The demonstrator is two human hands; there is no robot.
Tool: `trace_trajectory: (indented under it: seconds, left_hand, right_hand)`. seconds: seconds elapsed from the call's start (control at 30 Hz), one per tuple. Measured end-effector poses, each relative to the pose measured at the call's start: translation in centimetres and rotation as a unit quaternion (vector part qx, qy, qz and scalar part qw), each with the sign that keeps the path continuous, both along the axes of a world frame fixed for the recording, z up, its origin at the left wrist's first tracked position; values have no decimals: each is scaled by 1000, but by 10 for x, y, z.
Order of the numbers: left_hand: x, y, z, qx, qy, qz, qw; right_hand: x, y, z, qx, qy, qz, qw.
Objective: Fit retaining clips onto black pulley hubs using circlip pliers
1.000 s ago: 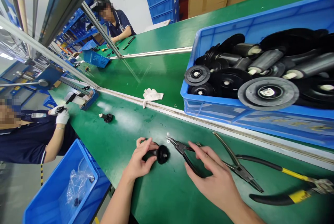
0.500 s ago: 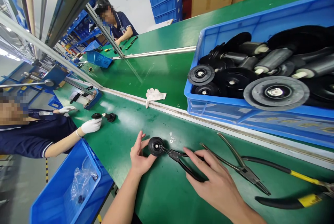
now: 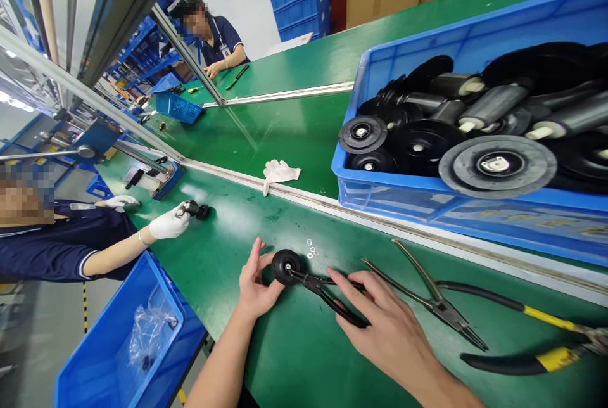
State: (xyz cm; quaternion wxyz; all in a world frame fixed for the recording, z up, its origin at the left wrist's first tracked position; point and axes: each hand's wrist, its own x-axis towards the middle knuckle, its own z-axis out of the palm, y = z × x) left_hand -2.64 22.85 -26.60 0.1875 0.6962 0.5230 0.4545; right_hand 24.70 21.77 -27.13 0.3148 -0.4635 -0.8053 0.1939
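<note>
My left hand (image 3: 259,284) grips a black round part (image 3: 280,260) by its edge, thumb and fingers curled about its left side. A pale pin shows at the part's centre. Black-handled circlip pliers (image 3: 311,281) are held in my right hand (image 3: 384,319), their tips touching the part's centre. Several small silver rings (image 3: 311,249) lie on the green table (image 3: 304,357) just beyond the part. To the right rest bare-metal pliers (image 3: 444,313) and, farther right, a tool with black and yellow handles (image 3: 551,360).
A blue crate (image 3: 389,196) full of black discs and rollers stands at the back right. A white glove (image 3: 280,173) lies over the metal rail. On the left, a co-worker's gloved hand (image 3: 170,223) holds a black part above a blue bin (image 3: 114,332).
The plier tips have moved in from the part's near edge to its central pin. The co-worker's gloved hand has brought two black pieces together. The view has shifted slightly.
</note>
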Motion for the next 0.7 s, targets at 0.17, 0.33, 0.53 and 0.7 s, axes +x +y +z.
trace_trajectory:
  seconds: [0.17,0.33,0.53,0.7]
  left_hand:
    - [2,0,-1,20,20,-6,1000]
    - [1,-1,2,19,30,-11,999]
    - [1,0,5,40,40,-32,998]
    - [2,0,8,58,61,-44,996]
  right_hand:
    - [0,-1,1,3,34,-11,999]
    - [0,0,2,5,22,-3,1000]
    - [1,1,4,15,13,-5,1000]
    - [0,-1,3,21,19,-2,1000]
